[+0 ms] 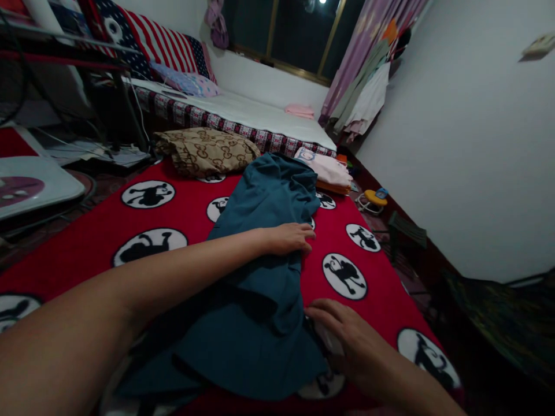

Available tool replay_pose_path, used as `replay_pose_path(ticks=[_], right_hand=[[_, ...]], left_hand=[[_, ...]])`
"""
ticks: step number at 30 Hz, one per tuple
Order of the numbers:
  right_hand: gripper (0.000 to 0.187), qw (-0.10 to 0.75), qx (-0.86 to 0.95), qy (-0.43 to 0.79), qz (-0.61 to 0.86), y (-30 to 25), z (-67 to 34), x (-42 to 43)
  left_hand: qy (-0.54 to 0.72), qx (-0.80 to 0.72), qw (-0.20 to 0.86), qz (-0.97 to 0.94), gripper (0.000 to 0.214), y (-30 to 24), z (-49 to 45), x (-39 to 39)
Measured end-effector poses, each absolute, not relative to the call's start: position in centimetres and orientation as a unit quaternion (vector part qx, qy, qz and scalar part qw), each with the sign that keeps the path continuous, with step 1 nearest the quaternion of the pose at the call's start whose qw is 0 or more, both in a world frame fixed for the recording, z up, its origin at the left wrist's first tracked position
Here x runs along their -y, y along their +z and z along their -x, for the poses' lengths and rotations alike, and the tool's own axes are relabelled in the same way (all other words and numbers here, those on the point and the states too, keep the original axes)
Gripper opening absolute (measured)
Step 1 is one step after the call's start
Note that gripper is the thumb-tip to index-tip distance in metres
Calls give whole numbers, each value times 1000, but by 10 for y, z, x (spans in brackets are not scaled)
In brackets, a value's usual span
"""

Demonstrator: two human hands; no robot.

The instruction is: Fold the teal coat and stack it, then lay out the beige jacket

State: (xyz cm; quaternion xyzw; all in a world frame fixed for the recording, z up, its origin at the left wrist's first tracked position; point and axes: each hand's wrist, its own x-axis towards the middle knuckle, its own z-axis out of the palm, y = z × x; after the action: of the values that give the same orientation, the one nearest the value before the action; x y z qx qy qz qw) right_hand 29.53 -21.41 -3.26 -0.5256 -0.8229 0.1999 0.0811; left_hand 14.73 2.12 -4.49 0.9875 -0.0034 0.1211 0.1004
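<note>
Both hands lie flat and open: the left hand (289, 238) presses the teal garment (260, 277) near its right edge, the right hand (347, 341) rests at its lower right corner. Spread on the red blanket (173, 214), the garment runs lengthwise away from the person, toward the folded pink clothes (326, 167). Its bunched far end could slip or crease unevenly if the cloth is pulled.

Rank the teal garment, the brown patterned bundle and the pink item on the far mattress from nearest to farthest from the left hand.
1. Teal garment, under the left hand.
2. Brown patterned bundle, beyond, to the left.
3. Pink item, far back on the mattress.
</note>
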Motion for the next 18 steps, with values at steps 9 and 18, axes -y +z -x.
replay_pose_path(ticks=[9,18], right_hand=[[49,177,831,103,517,-62,-268,236],[15,289,847,83,438,-45,-260,253]], left_hand=[[312,-140,244,-907,22,-62,-132,-33],[425,-313,328,-783,14,-53,-147,-52]])
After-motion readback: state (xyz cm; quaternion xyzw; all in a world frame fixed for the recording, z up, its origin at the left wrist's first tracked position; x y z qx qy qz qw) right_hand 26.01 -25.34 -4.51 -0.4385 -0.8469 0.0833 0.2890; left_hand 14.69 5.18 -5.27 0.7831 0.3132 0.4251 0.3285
